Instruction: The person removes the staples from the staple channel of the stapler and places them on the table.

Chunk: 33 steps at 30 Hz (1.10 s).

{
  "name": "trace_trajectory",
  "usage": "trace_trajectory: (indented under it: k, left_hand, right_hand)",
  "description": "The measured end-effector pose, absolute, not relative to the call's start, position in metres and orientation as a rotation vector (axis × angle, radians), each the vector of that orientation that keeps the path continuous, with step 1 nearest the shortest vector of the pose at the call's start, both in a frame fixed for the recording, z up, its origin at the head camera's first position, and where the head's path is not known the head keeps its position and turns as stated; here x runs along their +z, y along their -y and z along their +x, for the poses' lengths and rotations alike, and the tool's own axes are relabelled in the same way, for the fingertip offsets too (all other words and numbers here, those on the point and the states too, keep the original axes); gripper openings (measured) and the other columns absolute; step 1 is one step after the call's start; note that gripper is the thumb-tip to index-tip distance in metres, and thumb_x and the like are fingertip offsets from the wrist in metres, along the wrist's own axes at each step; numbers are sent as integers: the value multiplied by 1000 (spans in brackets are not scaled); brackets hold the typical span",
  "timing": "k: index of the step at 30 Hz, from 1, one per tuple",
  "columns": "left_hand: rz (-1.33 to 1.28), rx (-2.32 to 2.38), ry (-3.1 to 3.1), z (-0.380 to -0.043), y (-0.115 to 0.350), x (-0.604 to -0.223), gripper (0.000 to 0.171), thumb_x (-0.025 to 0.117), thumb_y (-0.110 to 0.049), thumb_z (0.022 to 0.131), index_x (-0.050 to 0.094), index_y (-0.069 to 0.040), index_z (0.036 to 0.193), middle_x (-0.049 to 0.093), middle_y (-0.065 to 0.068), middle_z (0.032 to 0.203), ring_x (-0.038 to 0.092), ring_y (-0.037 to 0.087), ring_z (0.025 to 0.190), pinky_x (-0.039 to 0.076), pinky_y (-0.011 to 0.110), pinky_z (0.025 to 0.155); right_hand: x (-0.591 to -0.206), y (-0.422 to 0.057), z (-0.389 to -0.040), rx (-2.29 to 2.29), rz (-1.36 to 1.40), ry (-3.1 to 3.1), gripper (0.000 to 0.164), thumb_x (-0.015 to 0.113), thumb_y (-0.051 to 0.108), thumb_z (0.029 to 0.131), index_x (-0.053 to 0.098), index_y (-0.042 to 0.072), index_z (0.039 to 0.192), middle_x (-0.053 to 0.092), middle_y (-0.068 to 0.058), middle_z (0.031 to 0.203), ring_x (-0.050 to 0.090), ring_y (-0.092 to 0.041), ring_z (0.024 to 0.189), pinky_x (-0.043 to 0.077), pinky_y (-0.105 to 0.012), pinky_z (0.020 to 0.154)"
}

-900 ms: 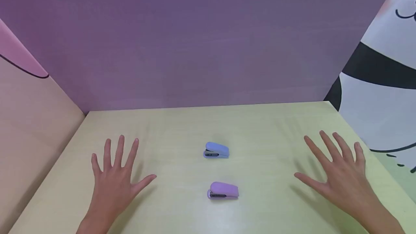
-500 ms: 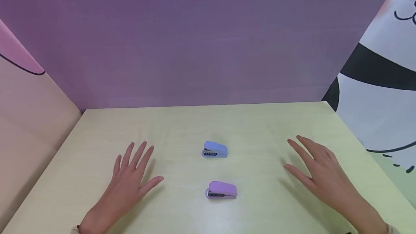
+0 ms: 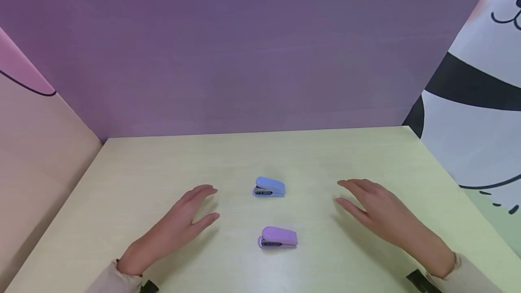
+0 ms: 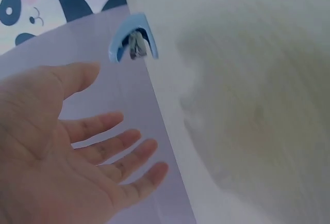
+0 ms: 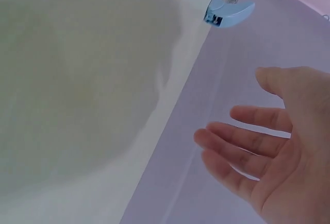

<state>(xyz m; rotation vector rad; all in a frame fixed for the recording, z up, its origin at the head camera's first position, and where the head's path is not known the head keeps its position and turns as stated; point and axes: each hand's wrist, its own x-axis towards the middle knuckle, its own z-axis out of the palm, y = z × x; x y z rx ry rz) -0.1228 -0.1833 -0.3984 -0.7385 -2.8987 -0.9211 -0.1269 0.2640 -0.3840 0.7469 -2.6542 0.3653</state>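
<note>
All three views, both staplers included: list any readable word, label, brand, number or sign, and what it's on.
None readable in any view.
Blue stapler: no lettering visible; any small mark is too small to read.
Purple stapler: same.
Panda drawing: only drawn lines and patches, no text.
Purple back panel and table: no text seen.

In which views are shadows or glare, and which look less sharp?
Head view: soft shadows by the left hand and right hand, pale glare on the table near the purple stapler; left wrist view: broad shadow at image right; right wrist view: similar shadow at image left; both wrist views softer.
</note>
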Motion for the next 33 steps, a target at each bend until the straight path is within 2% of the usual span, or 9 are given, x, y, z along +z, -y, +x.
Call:
trace_trajectory:
  k: [3,9,15,19,25,33]
  left_hand:
    - [-760,-1031,2934,-129,173,-394,55,61,-41,99,49,-12,143,47,1,148,44,19,136,40,43,108]
    - [-824,-1176,2942,-145,154,-393,51,66,-30,97,51,-10,141,55,2,140,57,26,123,47,45,99]
    - [-885,-1246,2914,-160,142,-394,47,66,-25,97,53,-7,138,58,6,137,58,25,120,49,45,96]
    - [-907,-1311,2909,-168,133,-394,45,66,-23,97,54,-5,137,57,8,137,60,26,118,50,45,95]
    - [-904,-1376,2916,-182,123,-397,43,66,-17,97,55,0,134,59,13,133,63,25,111,53,37,91]
    - [-917,-1451,2905,-202,108,-408,35,68,-12,94,61,-1,126,64,13,122,66,22,104,55,29,80]
  right_hand:
    - [-382,-254,-132,357,790,2653,36,71,26,92,66,5,121,69,-12,113,67,-31,102,55,-48,84]
    - [-380,-235,-142,322,909,2605,33,73,21,89,68,3,116,70,-11,108,68,-27,98,57,-43,80]
    - [-376,-215,-152,319,1007,2544,30,74,18,88,68,2,112,70,-8,101,67,-22,90,57,-38,76]
    - [-374,-202,-158,333,1024,2558,29,73,19,89,68,2,112,69,-7,102,67,-21,91,56,-38,77]
    - [-370,-183,-168,383,1041,2605,29,71,19,93,66,3,116,69,-8,107,66,-22,96,56,-39,81]
    - [-362,-161,-180,526,1023,2715,30,70,20,94,66,5,119,68,-6,111,66,-20,89,55,-37,80]
